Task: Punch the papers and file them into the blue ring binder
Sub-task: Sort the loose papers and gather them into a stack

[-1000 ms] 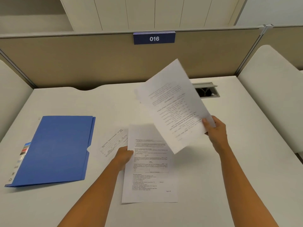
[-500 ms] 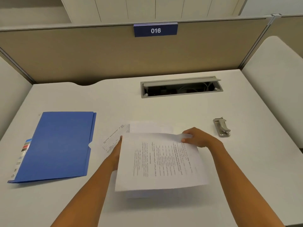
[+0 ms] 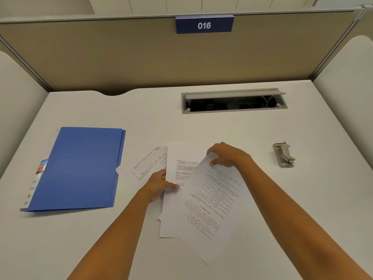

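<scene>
Since half a second ago you have swung the top sheet (image 3: 214, 207) from lying square across the pile to a slant, its far corner pinched in your right hand (image 3: 226, 155) and its near corner pointing back toward you. Your right fingers are closed on that corner, thumb beneath and the rest curled over the edge. Your left hand (image 3: 158, 185) lies on the lower sheet (image 3: 179, 172), thumb pressed flat on the print and the other fingers tucked at its left edge, so it is clamped there. A smaller form (image 3: 149, 164) pokes out from under that sheet on the left. The papers sit in the middle of the white desk (image 3: 282, 199), the slanted page partly overlapping the one below. Well to the left lies the blue binder (image 3: 80, 168), shut and flat. The metal punch (image 3: 284, 155) rests to the right of your right hand, apart from the papers. Beyond them the cable slot (image 3: 234, 101) stands open, and a plate reading 016 (image 3: 204, 25) hangs on the partition.
</scene>
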`<control>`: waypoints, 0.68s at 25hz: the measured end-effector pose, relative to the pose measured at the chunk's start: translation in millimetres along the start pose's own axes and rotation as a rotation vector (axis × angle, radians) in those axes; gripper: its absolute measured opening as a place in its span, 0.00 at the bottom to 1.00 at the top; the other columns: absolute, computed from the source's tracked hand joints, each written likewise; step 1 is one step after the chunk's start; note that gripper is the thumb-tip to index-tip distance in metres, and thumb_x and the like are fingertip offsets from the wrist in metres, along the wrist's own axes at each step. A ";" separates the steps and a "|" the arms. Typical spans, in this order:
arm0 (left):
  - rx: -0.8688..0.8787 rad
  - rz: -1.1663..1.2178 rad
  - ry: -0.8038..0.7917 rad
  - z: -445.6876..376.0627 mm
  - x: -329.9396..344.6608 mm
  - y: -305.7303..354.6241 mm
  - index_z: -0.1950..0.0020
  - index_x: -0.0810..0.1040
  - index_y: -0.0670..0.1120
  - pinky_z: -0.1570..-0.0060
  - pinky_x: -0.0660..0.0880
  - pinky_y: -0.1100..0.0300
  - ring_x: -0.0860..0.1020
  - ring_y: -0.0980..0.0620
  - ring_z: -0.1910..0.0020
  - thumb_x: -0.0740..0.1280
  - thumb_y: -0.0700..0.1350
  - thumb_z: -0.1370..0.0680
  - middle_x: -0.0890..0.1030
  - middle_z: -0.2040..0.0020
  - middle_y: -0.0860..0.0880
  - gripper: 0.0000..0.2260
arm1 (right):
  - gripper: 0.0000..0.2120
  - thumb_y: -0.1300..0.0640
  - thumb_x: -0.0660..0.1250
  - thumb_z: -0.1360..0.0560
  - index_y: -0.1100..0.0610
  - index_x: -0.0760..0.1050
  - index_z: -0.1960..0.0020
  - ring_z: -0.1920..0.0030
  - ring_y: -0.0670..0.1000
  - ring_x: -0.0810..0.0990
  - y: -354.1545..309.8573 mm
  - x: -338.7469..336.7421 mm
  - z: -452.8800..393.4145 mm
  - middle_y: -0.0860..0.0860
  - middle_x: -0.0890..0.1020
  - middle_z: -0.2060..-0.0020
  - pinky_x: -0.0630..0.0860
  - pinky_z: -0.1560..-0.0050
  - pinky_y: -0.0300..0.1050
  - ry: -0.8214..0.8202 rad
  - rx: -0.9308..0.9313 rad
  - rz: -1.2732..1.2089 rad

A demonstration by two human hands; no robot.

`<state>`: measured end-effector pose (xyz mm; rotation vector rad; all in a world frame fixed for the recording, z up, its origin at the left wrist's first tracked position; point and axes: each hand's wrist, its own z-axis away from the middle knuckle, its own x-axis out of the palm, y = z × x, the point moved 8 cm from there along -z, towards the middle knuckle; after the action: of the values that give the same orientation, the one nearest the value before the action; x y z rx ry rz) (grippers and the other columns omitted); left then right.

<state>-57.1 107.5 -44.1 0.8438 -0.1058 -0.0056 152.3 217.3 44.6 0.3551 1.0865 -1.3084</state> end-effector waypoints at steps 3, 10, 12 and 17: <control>0.013 0.000 0.032 -4.2 -3.6 -2.9 0.34 0.75 0.41 0.40 0.77 0.50 0.80 0.47 0.42 0.74 0.25 0.34 0.83 0.41 0.45 0.31 | 0.18 0.53 0.69 0.25 0.52 0.74 0.36 0.42 0.56 0.76 -6.8 -1.4 -5.9 0.54 0.75 0.38 0.73 0.47 0.50 0.039 -0.033 0.019; 0.018 0.028 0.026 -7.0 -3.6 -2.7 0.34 0.75 0.40 0.46 0.79 0.54 0.81 0.49 0.44 0.73 0.25 0.33 0.83 0.42 0.45 0.29 | 0.14 0.66 0.59 0.23 0.52 0.78 0.45 0.52 0.56 0.79 -22.9 -9.8 -11.9 0.53 0.80 0.46 0.74 0.54 0.47 0.145 -0.105 0.123; 0.016 0.038 0.024 -6.6 -2.9 -2.0 0.35 0.75 0.41 0.50 0.80 0.55 0.81 0.49 0.45 0.74 0.26 0.33 0.83 0.43 0.46 0.28 | 0.16 0.68 0.58 0.23 0.52 0.78 0.45 0.51 0.56 0.79 -34.4 -12.3 -13.8 0.51 0.81 0.45 0.68 0.53 0.44 0.201 -0.146 0.184; 0.014 0.019 0.052 -7.0 -3.5 -3.9 0.38 0.77 0.46 0.48 0.81 0.49 0.81 0.44 0.44 0.77 0.34 0.32 0.83 0.42 0.47 0.24 | 0.10 0.63 0.63 0.23 0.52 0.79 0.46 0.52 0.54 0.81 -85.6 -16.5 -23.1 0.50 0.84 0.49 0.70 0.52 0.43 0.340 -0.312 0.252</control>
<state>-59.7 110.3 -52.0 0.8560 -0.0653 0.0348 67.7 219.6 76.0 0.4726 1.4584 -0.8556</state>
